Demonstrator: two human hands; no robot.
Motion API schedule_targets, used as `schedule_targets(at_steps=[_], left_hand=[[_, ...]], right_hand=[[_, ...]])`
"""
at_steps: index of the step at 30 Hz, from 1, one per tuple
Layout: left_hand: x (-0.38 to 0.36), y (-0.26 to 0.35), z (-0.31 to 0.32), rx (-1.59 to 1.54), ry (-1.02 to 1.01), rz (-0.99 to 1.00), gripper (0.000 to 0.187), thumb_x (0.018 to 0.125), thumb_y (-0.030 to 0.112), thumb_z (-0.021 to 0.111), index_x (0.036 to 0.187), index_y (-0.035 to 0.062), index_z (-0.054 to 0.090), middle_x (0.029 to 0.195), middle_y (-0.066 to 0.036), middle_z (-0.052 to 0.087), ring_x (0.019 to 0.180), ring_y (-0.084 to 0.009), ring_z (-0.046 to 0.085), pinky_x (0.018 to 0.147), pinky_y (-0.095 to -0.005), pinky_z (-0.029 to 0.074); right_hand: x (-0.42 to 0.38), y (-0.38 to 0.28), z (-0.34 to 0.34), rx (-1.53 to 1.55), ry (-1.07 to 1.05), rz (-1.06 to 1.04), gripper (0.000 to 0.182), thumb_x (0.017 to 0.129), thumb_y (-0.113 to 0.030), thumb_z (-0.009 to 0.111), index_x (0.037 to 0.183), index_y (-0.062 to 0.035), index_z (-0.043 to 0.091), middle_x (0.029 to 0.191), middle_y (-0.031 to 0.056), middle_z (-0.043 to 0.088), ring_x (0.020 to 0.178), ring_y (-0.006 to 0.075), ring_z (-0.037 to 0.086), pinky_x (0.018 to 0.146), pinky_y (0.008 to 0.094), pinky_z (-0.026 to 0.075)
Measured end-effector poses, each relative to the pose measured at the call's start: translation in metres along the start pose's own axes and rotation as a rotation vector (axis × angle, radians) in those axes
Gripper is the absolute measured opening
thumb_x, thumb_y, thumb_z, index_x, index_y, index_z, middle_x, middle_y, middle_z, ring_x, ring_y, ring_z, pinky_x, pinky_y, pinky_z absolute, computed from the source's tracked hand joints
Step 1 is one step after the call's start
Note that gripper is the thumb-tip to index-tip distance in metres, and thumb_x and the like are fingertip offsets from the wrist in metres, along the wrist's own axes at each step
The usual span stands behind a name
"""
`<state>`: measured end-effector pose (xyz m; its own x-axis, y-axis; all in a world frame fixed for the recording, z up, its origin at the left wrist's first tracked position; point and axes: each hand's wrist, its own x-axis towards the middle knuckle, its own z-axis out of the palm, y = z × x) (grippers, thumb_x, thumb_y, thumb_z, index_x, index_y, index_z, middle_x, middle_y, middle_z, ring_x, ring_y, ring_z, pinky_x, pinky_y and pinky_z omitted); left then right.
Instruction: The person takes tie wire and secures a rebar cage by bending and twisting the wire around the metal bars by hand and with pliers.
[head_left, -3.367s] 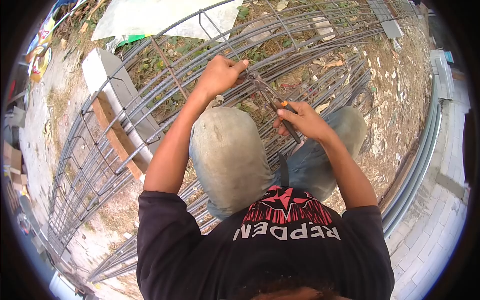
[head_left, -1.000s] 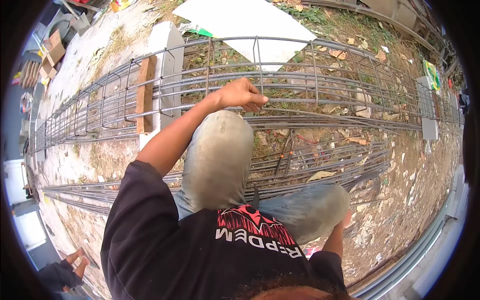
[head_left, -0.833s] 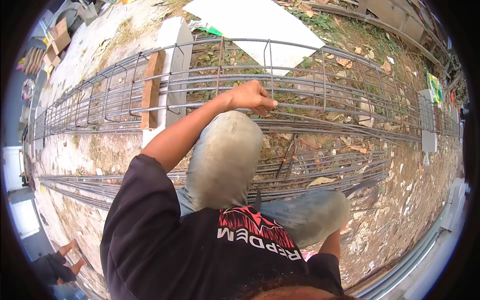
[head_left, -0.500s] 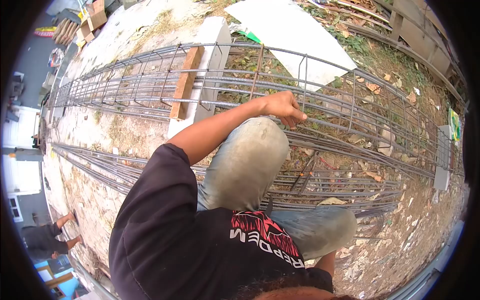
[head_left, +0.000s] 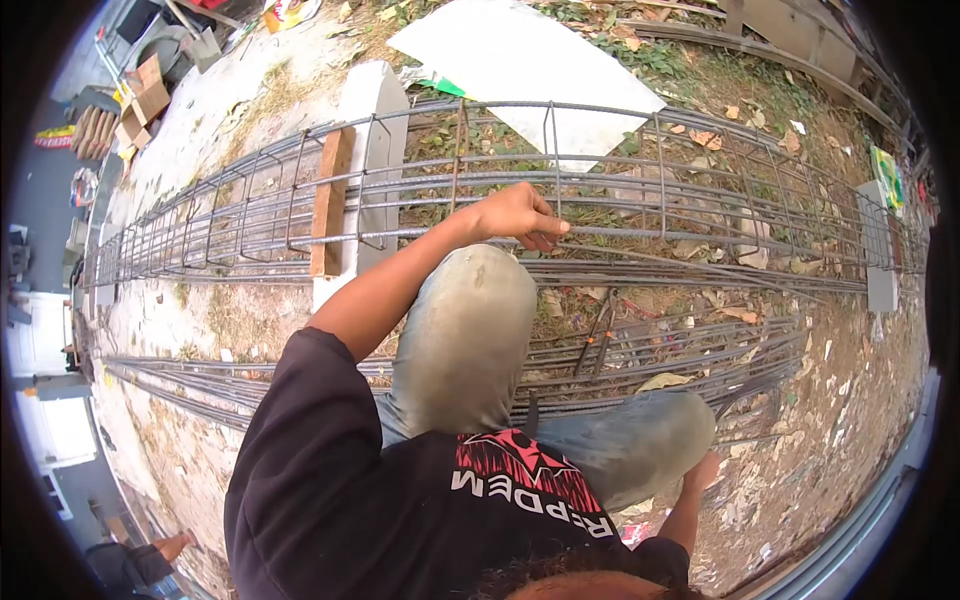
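My left hand [head_left: 522, 215], fingers curled, is closed on the lower near bar of a long steel rebar cage [head_left: 640, 232], just beyond my raised knee. Part of my right hand [head_left: 705, 470] shows beside my other knee at the lower right; its fingers are hidden. Dark pincers [head_left: 595, 335] with orange marks lie on loose rebar [head_left: 660, 365] between my knees and the cage. A white block [head_left: 376, 125] and a brown wooden piece [head_left: 331, 200] are at the cage's left part.
A white sheet [head_left: 530, 60] lies beyond the cage. Another grey block [head_left: 882, 288] is at its right end. More loose bars [head_left: 180, 375] lie at the left. Part of another person [head_left: 135, 563] shows at the lower left. A cardboard box [head_left: 148, 92] stands at the upper left.
The view has shifted and turned, so the cage lies more level. My left hand remains at the same bar. More of my right forearm and hand shows.
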<state>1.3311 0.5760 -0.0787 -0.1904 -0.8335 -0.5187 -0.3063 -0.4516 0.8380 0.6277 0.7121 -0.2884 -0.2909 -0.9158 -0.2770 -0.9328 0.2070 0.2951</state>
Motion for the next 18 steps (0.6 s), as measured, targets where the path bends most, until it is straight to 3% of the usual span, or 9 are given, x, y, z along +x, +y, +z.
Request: schedule_targets(at_steps=[6, 9, 15, 18], left_hand=[[-0.004, 0.001, 0.001, 0.000, 0.027, 0.005, 0.053, 0.097, 0.039, 0.074, 0.114, -0.0112, 0.072, 0.105, -0.021, 0.077, 0.098, -0.0272, 0.077, 0.085, -0.0362, 0.063], [-0.003, 0.000, 0.002, 0.010, 0.035, -0.002, 0.052, 0.096, 0.040, 0.074, 0.112, -0.0089, 0.075, 0.104, -0.020, 0.077, 0.097, -0.0259, 0.077, 0.084, -0.0349, 0.063], [0.001, 0.001, 0.002, 0.010, 0.016, 0.008, 0.051, 0.097, 0.040, 0.074, 0.111, -0.0098, 0.074, 0.102, -0.023, 0.077, 0.095, -0.0278, 0.077, 0.084, -0.0364, 0.063], [0.005, -0.003, 0.000, 0.031, 0.022, -0.007, 0.053, 0.096, 0.042, 0.074, 0.111, -0.0094, 0.075, 0.106, -0.020, 0.077, 0.095, -0.0260, 0.078, 0.083, -0.0345, 0.064]], right_hand=[[-0.003, -0.006, -0.044, -0.051, 0.000, -0.012, 0.015, 0.092, -0.019, 0.065, 0.090, -0.0052, 0.072, 0.091, 0.0178, 0.074, 0.084, 0.0390, 0.075, 0.071, 0.0495, 0.060], [-0.004, -0.003, -0.037, -0.009, 0.061, -0.012, 0.036, 0.086, -0.040, 0.072, 0.091, -0.0044, 0.077, 0.094, 0.0213, 0.076, 0.091, 0.0411, 0.075, 0.075, 0.0500, 0.061], [0.005, -0.004, -0.015, 0.014, -0.030, 0.031, 0.031, 0.090, -0.033, 0.066, 0.098, -0.0051, 0.078, 0.098, 0.0219, 0.076, 0.094, 0.0407, 0.075, 0.079, 0.0494, 0.061], [-0.005, -0.013, -0.026, -0.018, -0.023, 0.049, 0.025, 0.098, -0.022, 0.057, 0.096, -0.0057, 0.076, 0.095, 0.0197, 0.075, 0.088, 0.0370, 0.075, 0.076, 0.0499, 0.060]])
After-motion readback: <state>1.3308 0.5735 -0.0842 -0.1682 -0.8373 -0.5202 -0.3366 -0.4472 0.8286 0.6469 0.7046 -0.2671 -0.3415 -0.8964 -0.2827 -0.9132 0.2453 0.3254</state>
